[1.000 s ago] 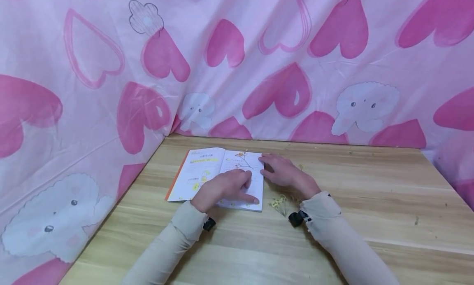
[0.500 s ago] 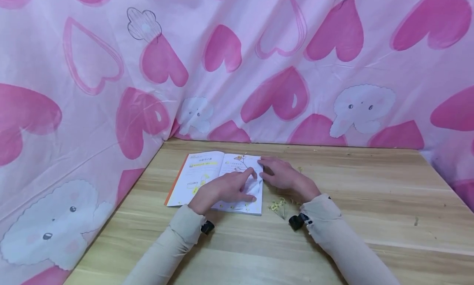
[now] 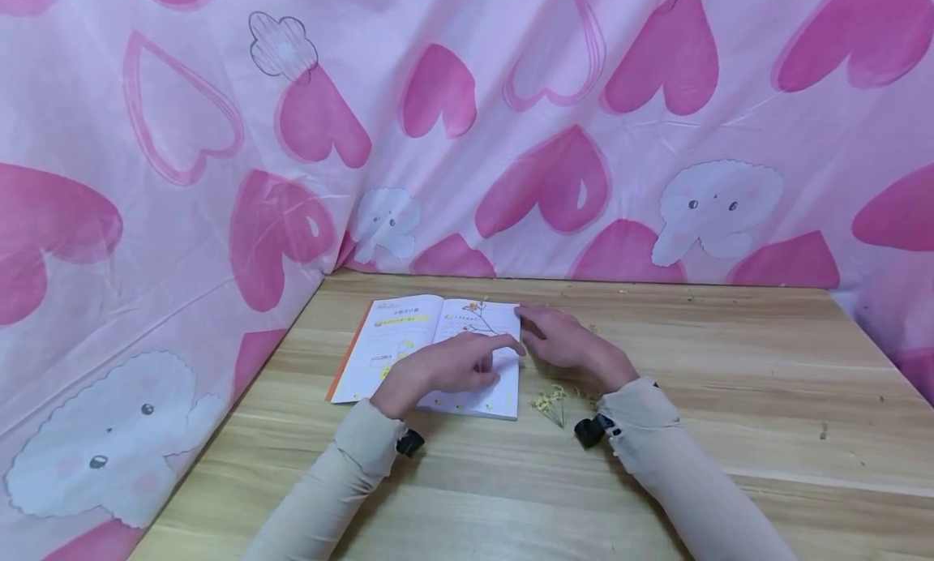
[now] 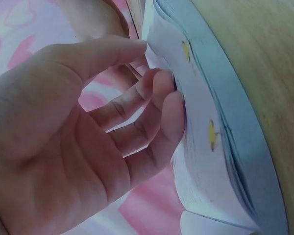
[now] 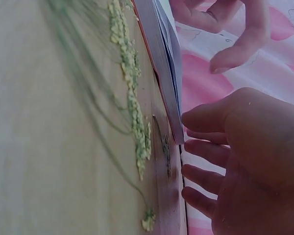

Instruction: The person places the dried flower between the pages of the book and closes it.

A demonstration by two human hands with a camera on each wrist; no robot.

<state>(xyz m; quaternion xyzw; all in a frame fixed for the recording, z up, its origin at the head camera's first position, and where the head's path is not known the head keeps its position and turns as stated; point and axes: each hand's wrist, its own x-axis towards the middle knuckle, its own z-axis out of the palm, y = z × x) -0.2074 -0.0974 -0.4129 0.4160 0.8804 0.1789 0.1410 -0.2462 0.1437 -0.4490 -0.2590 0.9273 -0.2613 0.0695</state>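
An open book [image 3: 383, 352] with an orange cover edge lies on the table. On its right page rests a thin sprig with small orange flowers [image 3: 477, 311]. My left hand [image 3: 452, 365] is over that page, index finger stretched toward the right edge. In the left wrist view, the other bent fingertips [image 4: 172, 105] rest against the page. At the book's upper right edge is my right hand [image 3: 565, 338], fingers loosely bent. The right wrist view has its thumb [image 5: 201, 115] right at the page edges [image 5: 164, 58], with the fingers spread apart.
A small bunch of pale yellow dried flowers [image 3: 550, 404] lies on the wooden table [image 3: 700, 415] between the book and my right wrist. Another bit of plant [image 5: 164, 149] lies close to the book. Pink heart-patterned cloth [image 3: 540, 180] hangs behind and at the left.
My left index finger has reached out to the right, to the page's edge, and the left thumb has drawn in. The right hand stays by the book's upper right edge.
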